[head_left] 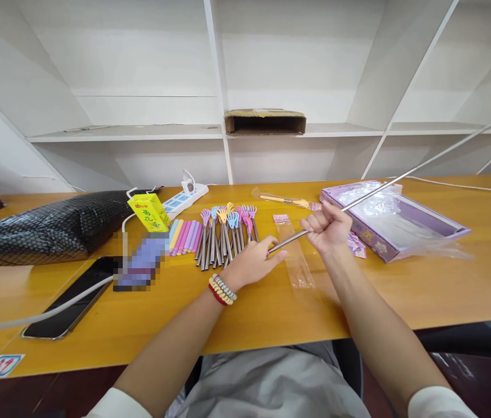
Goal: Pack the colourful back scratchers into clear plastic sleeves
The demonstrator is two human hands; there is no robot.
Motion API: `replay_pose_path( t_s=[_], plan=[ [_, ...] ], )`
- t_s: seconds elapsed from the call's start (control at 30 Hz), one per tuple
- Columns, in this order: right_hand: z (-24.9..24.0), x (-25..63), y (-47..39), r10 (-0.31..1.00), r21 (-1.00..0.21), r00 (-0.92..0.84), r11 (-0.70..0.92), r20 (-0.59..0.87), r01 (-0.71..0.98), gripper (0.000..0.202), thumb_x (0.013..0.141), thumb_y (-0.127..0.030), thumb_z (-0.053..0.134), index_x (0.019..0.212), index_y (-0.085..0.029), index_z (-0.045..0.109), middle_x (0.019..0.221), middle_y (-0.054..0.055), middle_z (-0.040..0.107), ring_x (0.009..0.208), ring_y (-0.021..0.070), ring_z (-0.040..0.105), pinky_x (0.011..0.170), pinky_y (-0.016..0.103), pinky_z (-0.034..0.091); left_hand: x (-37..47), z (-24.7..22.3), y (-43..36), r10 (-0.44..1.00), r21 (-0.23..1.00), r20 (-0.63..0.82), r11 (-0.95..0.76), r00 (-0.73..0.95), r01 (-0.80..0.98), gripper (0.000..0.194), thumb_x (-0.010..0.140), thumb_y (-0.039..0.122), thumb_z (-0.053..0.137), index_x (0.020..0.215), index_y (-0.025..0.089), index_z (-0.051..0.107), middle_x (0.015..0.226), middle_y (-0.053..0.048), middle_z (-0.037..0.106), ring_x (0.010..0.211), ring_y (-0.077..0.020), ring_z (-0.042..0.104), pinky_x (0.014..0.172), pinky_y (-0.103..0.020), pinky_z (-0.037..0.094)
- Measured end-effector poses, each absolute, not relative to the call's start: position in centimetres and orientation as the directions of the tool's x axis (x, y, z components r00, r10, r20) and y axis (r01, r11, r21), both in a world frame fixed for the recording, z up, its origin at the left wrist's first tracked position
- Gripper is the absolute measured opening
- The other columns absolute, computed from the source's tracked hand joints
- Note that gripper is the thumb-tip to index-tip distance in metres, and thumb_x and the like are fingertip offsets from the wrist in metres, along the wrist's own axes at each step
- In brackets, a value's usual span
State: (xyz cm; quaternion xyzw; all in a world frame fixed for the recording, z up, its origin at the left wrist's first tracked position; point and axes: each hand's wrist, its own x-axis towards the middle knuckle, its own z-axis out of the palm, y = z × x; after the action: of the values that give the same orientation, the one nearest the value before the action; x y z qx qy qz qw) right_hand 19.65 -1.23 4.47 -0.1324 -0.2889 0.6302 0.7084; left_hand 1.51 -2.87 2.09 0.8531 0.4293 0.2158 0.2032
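Note:
A long telescopic metal rod (385,184) slants from lower left to upper right and leaves the picture at the right edge. My right hand (327,227) is closed in a fist around its thicker part. At the lower end my left hand (252,261) grips the rod, and a small pink bit shows by the fingers; the end itself is hidden. Behind the left hand lies a pile of telescopic back scratchers (223,232) with coloured claw heads. Foam grip tubes (184,237) in pink, purple, yellow and blue lie beside them. Under the rod is a clear plastic sleeve (300,267).
A purple box (358,232) with clear plastic stands at right. One packaged back scratcher (282,200) lies farther back. At left are a phone (73,299), a yellow carton (150,212), a power strip (187,198) and a black bubble-wrap parcel (54,229). A cardboard box (265,123) sits on the shelf.

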Motion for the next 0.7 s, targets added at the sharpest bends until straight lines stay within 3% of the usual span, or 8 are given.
replay_pose_path(
  t_s=[0.27, 0.4, 0.53, 0.7],
  plan=[
    [4.2, 25.4, 0.0, 0.952, -0.439, 0.267, 0.307, 0.152, -0.844, 0.045, 0.072, -0.023, 0.049, 0.053, -0.019, 0.009, 0.041, -0.008, 0.006, 0.036, 0.0074, 0.007, 0.034, 0.023, 0.019, -0.2, 2.5, -1.7, 0.857, 0.419, 0.172, -0.509, 0.485, 0.752, 0.034, 0.082, 0.050, 0.043, 0.098, 0.021, 0.052, 0.068, -0.002, 0.056, 0.065, -0.0193, 0.055, 0.057, -0.028, 0.035],
    [3.4, 27.2, 0.4, 0.920, -0.414, 0.378, 0.384, 0.099, -0.825, 0.041, 0.075, -0.024, 0.044, 0.054, -0.019, 0.009, 0.039, -0.007, 0.010, 0.036, 0.0084, 0.010, 0.034, 0.024, 0.021, -2.4, 2.8, 0.0, 0.889, 0.486, 0.227, -0.457, 0.397, 0.745, 0.020, 0.081, 0.031, 0.045, 0.098, 0.020, 0.048, 0.057, 0.003, 0.049, 0.054, -0.0166, 0.050, 0.053, -0.028, 0.033],
    [2.9, 26.3, 0.7, 0.935, -0.444, 0.346, 0.343, 0.078, -0.828, 0.041, 0.076, -0.027, 0.044, 0.053, -0.019, 0.010, 0.037, -0.006, 0.014, 0.035, 0.0079, 0.013, 0.035, 0.024, 0.023, -2.8, 2.2, 0.7, 0.828, 0.583, 0.383, -0.561, 0.410, 0.588, 0.026, 0.079, 0.013, 0.037, 0.104, 0.018, 0.041, 0.073, 0.001, 0.057, 0.066, -0.0146, 0.054, 0.063, -0.028, 0.039],
    [2.5, 24.9, 0.8, 0.960, -0.463, 0.254, 0.279, 0.116, -0.841, 0.042, 0.074, -0.029, 0.048, 0.052, -0.019, 0.014, 0.038, -0.007, 0.015, 0.035, 0.0075, 0.016, 0.037, 0.024, 0.025, -1.7, 1.5, 0.0, 0.780, 0.700, 0.452, -0.611, 0.433, 0.369, 0.031, 0.085, 0.016, 0.037, 0.115, 0.018, 0.033, 0.106, -0.008, 0.063, 0.098, -0.0163, 0.056, 0.083, -0.032, 0.042]
  ],
)
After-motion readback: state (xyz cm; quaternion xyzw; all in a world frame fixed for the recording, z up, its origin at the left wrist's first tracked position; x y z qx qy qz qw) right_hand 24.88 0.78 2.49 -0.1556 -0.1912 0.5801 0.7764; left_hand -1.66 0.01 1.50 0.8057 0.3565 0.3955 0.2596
